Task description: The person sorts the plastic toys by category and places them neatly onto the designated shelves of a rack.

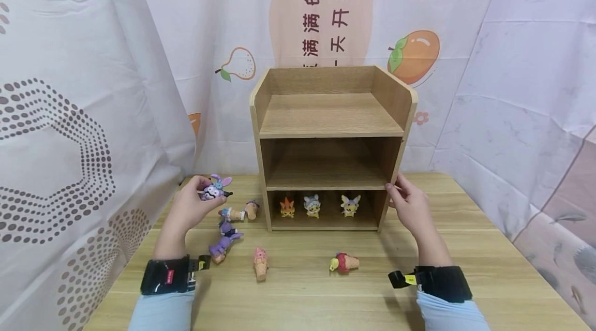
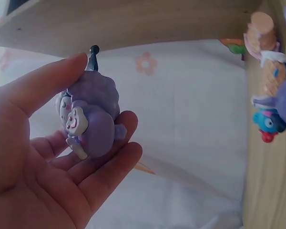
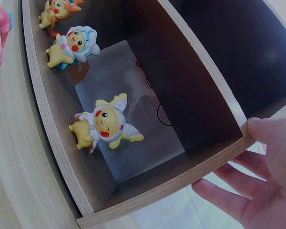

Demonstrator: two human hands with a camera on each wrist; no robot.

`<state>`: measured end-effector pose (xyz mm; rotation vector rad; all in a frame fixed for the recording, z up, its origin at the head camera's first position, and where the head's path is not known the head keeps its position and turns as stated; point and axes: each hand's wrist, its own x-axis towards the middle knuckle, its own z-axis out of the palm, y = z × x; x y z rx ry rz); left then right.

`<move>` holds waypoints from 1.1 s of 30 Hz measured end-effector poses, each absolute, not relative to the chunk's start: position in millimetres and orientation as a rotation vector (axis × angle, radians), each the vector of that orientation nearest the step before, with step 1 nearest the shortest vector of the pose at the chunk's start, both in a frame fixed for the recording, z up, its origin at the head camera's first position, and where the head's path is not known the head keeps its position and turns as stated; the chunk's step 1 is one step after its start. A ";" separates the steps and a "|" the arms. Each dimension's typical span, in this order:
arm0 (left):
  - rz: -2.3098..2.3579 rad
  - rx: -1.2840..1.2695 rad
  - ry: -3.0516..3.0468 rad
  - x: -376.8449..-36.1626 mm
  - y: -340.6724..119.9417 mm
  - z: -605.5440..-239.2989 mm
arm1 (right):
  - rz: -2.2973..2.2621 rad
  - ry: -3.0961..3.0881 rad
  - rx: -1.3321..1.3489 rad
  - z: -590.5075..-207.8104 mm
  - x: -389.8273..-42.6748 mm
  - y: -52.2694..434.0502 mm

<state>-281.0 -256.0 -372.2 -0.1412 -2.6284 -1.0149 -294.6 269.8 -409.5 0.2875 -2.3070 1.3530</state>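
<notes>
High over the table's left side, my left hand (image 1: 188,206) pinches a small purple toy figurine (image 1: 213,190) with long ears between thumb and fingers. In the left wrist view the figurine (image 2: 97,119) shows its rounded purple back and a small white face. My right hand (image 1: 412,208) grips the right side panel of a wooden shelf (image 1: 331,114). Its thumb presses the front edge by the middle board, and the fingers lie along the outer side. Inside the bottom compartment stand an orange-hooded figurine (image 1: 287,208), a grey-and-white-hooded one (image 1: 312,206) and a pale-eared yellow one (image 3: 107,123).
Left of the shelf lie several figurines, among them a purple one (image 1: 224,244) and a cone-based one (image 1: 235,214). A pink figurine (image 1: 261,264) and a red-and-yellow one (image 1: 344,263) lie in front. Patterned curtains (image 1: 223,26) hang behind the wooden table (image 1: 298,300).
</notes>
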 end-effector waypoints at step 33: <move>-1.372 -0.429 -2.484 -255.0 -188.7 -350.2 | 1.346 -2.308 0.299 -408.8 -292.7 269.6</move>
